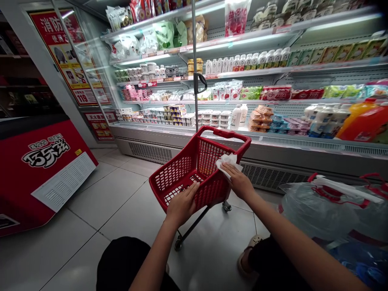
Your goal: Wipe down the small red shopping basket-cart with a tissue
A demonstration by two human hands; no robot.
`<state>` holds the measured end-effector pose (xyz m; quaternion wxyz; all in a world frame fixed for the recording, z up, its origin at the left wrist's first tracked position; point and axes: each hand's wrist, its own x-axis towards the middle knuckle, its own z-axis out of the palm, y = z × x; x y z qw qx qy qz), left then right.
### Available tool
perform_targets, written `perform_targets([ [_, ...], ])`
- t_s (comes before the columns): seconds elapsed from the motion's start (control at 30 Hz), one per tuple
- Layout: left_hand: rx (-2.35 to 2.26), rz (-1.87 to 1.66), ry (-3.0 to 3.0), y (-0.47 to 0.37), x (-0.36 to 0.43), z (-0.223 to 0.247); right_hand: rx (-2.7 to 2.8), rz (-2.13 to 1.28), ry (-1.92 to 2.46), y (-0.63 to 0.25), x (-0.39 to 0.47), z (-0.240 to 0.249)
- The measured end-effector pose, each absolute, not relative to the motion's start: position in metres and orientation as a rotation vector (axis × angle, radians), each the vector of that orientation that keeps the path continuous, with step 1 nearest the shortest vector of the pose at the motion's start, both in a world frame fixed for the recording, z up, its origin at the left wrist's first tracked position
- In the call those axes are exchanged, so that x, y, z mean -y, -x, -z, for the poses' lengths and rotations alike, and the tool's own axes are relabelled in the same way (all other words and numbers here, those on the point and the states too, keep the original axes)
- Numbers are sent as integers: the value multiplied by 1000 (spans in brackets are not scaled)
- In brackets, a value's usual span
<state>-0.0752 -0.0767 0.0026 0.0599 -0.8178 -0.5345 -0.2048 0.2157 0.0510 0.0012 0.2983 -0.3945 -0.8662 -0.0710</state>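
Note:
A small red shopping cart (172, 178) with a grid-walled plastic basket stands in front of me on the floor. My left hand (183, 204) is closed over the near rim, its fingers reaching to the inside of the basket. Farther right, my right hand (239, 182) presses a crumpled white tissue (228, 161) against the rim near the handle end. Its fingers lie over the tissue. The cart's handle (227, 133) points toward the fridge shelves, and the inside of the near wall is partly hidden.
An open refrigerated display (218, 97) with several shelves of dairy and drinks runs behind the cart. To the left stands a red freezer chest (45, 169). Large water bottles (327, 202) with red handles are at right. My legs frame the tiled floor (121, 194).

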Motion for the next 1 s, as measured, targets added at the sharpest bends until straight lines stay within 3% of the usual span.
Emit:
perform_targets([
  [0.23, 1664, 595, 2439, 70, 75, 3, 2390, 59, 811, -140, 5, 30],
  [0.5, 1705, 592, 2348, 68, 75, 10, 2333, 186, 1042, -210, -49, 7],
  [0.8, 1766, 664, 2355, 56, 68, 16, 2393, 30, 718, -128, 16, 41],
  [1.0, 1771, 735, 2354, 64, 83, 18, 2331, 60, 837, -180, -20, 31],
])
